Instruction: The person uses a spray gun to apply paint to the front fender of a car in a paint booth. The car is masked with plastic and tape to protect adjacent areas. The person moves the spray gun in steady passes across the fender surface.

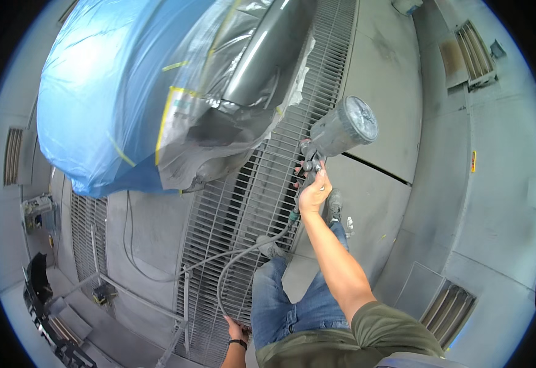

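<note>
My right hand [316, 191] is wrapped round the handle of a spray gun [308, 164], held out in front of me. A large grey paint cup [348, 127] sits tilted on top of the gun. From the handle's lower end a grey air hose [243, 250] runs down and to the left. Low in the picture, beside my left leg, my left hand [237, 331] grips that hose; some of its fingers are hidden. Ahead and to the left stands a car masked in blue plastic sheeting [96, 92], with a glossy dark grey panel [262, 52] left bare.
Metal floor grating [219, 245] runs under the car's edge and my feet. A metal frame stand [185, 306] and dark car parts [41, 294] are at the lower left. Grey walls with vents [476, 52] curve round, and the loose hose crosses the floor.
</note>
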{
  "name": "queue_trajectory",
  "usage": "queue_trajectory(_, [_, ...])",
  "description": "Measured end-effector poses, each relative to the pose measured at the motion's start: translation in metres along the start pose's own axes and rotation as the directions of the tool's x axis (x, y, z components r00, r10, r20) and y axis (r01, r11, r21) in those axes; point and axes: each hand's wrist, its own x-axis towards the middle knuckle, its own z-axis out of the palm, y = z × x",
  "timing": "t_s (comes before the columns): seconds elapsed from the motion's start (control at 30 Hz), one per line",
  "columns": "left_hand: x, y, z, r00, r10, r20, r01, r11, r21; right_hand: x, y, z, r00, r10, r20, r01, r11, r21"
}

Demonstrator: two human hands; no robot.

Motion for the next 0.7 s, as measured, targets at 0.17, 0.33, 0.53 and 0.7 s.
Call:
queue_trajectory(0.17, [0.03, 0.013, 0.016, 0.992, -0.05, -0.117, 0.067, 0.987, 0.144, 0.0, 0.007, -0.005, 0.946, 0.048, 0.322, -0.165, 0.923, 0.348])
queue_trajectory(0.33, [0.053, 0.025, 0.048, 0.989, 0.134, -0.06, -0.107, 0.939, 0.327, 0.05, 0.05, 0.0, 0.935, -0.087, 0.344, -0.051, 0.927, 0.373])
queue_trajectory(0.53, [0.032, 0.01, 0.097, 0.972, 0.233, -0.041, -0.198, 0.892, 0.406, 0.136, 0.11, -0.038, 0.995, 0.024, 0.1, -0.045, 0.974, 0.22])
queue_trajectory(0.7, [-0.036, -0.029, 0.168, 0.965, 0.234, -0.117, -0.161, 0.882, 0.442, 0.195, 0.083, -0.097, 0.998, 0.003, 0.061, 0.002, 0.996, -0.088])
